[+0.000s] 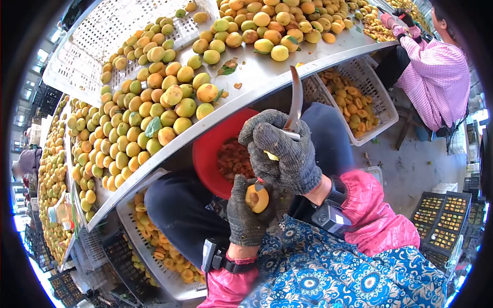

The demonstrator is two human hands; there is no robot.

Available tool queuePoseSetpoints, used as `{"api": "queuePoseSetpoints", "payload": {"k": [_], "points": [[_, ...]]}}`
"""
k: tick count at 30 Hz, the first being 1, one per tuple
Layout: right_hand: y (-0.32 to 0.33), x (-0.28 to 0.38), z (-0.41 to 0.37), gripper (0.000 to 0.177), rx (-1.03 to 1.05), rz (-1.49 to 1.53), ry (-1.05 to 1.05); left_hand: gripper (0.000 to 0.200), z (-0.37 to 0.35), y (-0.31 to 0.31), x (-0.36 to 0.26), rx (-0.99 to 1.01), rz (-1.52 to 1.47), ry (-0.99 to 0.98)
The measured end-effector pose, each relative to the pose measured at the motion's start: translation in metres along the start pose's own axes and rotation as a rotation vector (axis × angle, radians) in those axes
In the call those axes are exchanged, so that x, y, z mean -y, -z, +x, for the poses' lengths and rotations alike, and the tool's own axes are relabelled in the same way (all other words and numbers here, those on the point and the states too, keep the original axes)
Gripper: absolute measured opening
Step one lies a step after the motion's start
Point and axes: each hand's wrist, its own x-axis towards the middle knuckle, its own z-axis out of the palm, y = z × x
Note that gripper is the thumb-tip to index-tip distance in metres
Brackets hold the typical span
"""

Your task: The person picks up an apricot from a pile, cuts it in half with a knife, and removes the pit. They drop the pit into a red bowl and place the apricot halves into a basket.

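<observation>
Both my hands wear dark grey knit gloves. My left hand (pixel 243 213) is closed around a cut apricot (pixel 257 199), its orange flesh and a dark hollow facing up. Just above it, my right hand (pixel 282 149) is wrapped round a knife whose curved blade (pixel 295 97) points up and away. A small yellow-green bit of fruit (pixel 270 155) shows at the right hand's fingers. Close to the apricot's top is a small red and metal tip (pixel 259 183); what it belongs to is hidden. Below the hands stands a red basin (pixel 205 154) holding reddish-brown pieces.
Whole apricots (pixel 149 113) are heaped on the metal table (pixel 287 72), beside a tipped white crate (pixel 77 72). Crates of apricot halves stand at right (pixel 387 120) and left (pixel 179 295) of my legs. A person in pink checks (pixel 436 77) works at the right.
</observation>
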Motion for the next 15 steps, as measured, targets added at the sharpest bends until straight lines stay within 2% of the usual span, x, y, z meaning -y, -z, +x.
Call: {"api": "queuePoseSetpoints", "payload": {"k": [1,4,8,10,11,13,14,15], "points": [[0.000,-0.002,0.002,0.030,-0.001,0.036,-0.017,0.038,0.003,0.008,0.002,0.035,0.102,-0.032],[0.000,-0.005,0.001,0.029,-0.035,0.080,-0.036,0.041,0.010,0.020,0.004,0.116,0.103,0.017],[0.004,-0.007,-0.002,0.023,0.060,-0.024,0.084,0.033,0.019,0.032,0.002,0.242,0.059,0.135],[0.004,-0.006,-0.002,0.018,0.177,-0.112,-0.018,0.031,0.032,0.038,0.007,0.242,0.209,0.006],[0.004,-0.008,-0.002,0.017,0.194,-0.046,-0.043,0.031,0.031,0.033,0.010,0.243,0.210,0.006],[0.006,-0.013,0.001,0.017,0.198,-0.061,-0.051,0.030,0.026,0.019,0.021,0.181,0.490,-0.421],[0.006,-0.014,0.001,0.017,0.204,-0.076,-0.061,0.030,0.023,0.019,0.017,0.181,0.489,-0.422],[0.007,-0.015,0.002,0.017,0.205,-0.076,-0.062,0.029,0.021,0.021,0.011,0.212,0.413,-0.265]]}}
